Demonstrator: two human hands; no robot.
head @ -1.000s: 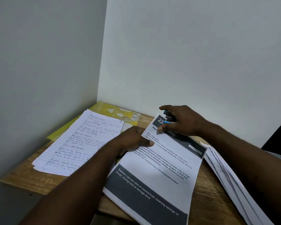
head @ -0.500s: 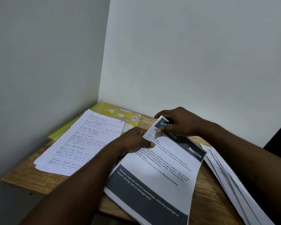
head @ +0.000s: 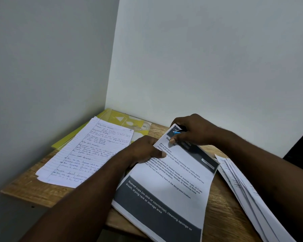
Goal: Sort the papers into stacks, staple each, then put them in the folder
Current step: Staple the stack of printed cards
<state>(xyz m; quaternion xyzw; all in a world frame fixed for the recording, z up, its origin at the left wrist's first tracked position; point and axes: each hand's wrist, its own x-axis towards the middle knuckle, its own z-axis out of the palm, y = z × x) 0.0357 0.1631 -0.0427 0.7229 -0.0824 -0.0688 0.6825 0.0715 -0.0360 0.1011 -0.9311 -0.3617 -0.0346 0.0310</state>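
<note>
Two hands work on one stack of printed papers in the middle of the wooden table. The top sheet is white with dark grey bands at the near and far ends, and it has black printed words across it. The near end of the stack hangs over the table's front edge. Its far left corner lifts up a little, and a small stapler with black and blue parts sits on that corner.

To the left lies a stack of lined pages full of handwriting. It rests partly on a yellow folder that is pushed into the corner where the two pale walls meet. To the right, a fanned pile of white sheets lies slanted along the table edge. The person's forearms cross over parts of the piles and hide them. The left arm covers the near right corner of the handwritten pages, and the right arm covers part of the fanned pile.

The left hand lies on the left edge of the printed stack. Its thumb presses down on top of the sheet and its fingers curl under the edge, so it pinches the papers. The right hand reaches in from the right and closes around the stapler at the far corner. Its thumb is on the paper just in front of the stapler, and its fingers wrap over the top.
</note>
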